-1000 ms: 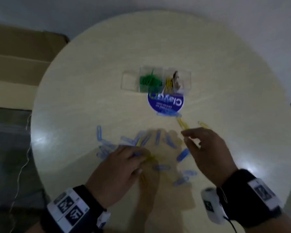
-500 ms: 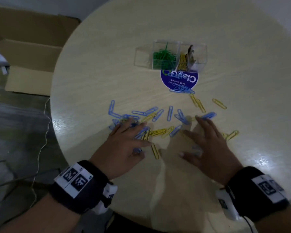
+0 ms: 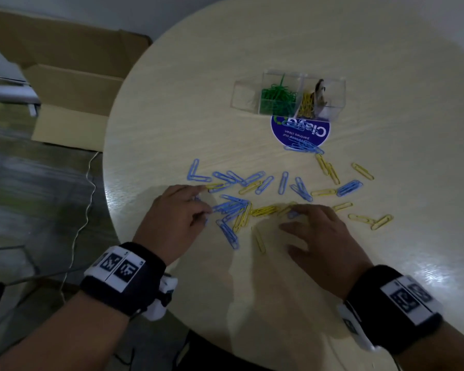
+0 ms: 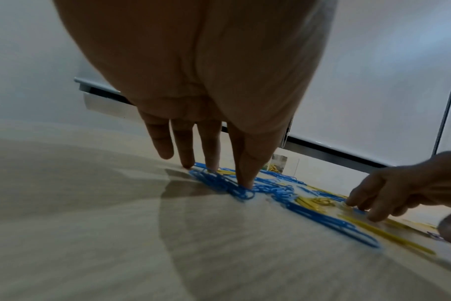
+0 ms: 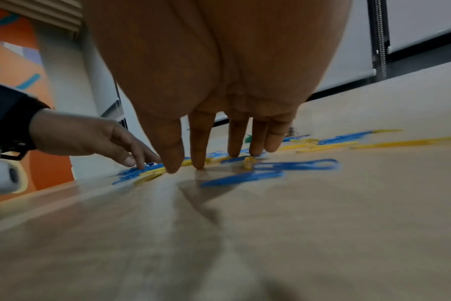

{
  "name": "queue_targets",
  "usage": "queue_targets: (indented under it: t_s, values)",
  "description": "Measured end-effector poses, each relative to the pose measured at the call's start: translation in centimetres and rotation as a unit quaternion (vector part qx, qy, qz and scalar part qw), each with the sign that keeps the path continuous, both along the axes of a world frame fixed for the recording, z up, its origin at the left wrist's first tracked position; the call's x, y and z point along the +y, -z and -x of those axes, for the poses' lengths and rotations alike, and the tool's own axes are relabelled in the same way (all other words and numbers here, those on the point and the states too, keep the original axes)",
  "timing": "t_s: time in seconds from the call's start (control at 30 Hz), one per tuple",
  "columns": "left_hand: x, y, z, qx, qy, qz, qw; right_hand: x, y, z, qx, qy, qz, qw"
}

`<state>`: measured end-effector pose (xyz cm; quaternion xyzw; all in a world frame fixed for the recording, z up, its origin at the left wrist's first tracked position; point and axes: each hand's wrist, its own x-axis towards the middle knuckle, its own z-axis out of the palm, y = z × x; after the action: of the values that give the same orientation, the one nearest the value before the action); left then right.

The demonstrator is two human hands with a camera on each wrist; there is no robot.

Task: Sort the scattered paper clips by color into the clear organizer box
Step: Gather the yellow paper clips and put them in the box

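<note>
While both hands rest fingertips-down on the round table (image 3: 332, 62), the clips lie straight ahead of them, fanning out toward the clear box (image 3: 289, 95) at the far side. The left hand (image 3: 176, 218) has its fingers straight and slightly spread, tips pressing a tangle of blue clips (image 3: 232, 207) lying just to its right; it grips nothing. The right hand (image 3: 324, 236) is likewise flat and relaxed, fingertips touching yellow clips (image 3: 264, 210) whose long axes run roughly left to right, across the fingers. I judge the blue heap is the left hand's to gather and the yellow row the right's. The clips are thin bent wire with a smooth coloured coating; the table is pale wood grain with a slight sheen. Green clips (image 3: 277, 96) and some yellow ones already sit in separate compartments of the box, which stands partly on a round blue sticker (image 3: 300, 132).
</note>
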<state>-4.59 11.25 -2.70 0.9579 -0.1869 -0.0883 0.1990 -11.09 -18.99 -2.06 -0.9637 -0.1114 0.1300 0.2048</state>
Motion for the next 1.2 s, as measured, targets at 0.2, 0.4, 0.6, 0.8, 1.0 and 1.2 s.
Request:
queue_targets:
  t_s: [0.2,0.4,0.6,0.8,1.0,1.2]
  values:
    - [0.7,0.2,0.9,-0.007,-0.036,0.069,0.997,-1.5,-0.7,1.0,-0.054,0.053,-0.034,0.997]
    - [-1.1,-0.6,-2.5,-0.072,0.004,-0.015,0.997,1.8,-0.8,-3.5,-0.085,0.017,-0.054,0.995]
    - [-1.6,-0.7,-4.1,-0.011,-0.004,-0.063,0.998,4.2,-0.4,-5.1,0.001,-0.035,0.041,0.999]
    - [-1.3,-0.8,-4.7,0.061,-0.052,-0.012,0.997,2.6,-1.2,-3.8,0.092,0.077,0.019,0.993]
    - [-3.2,-2.0,-2.9,0.053,-0.085,0.088,0.991,3.3,-1.5,-1.9,0.094,0.115,-0.007,0.989]
    - [-5.2,-0.4,-0.3,0.073,-0.009,0.051,0.996,5.3,-1.3,-0.4,0.09,0.086,-0.041,0.991]
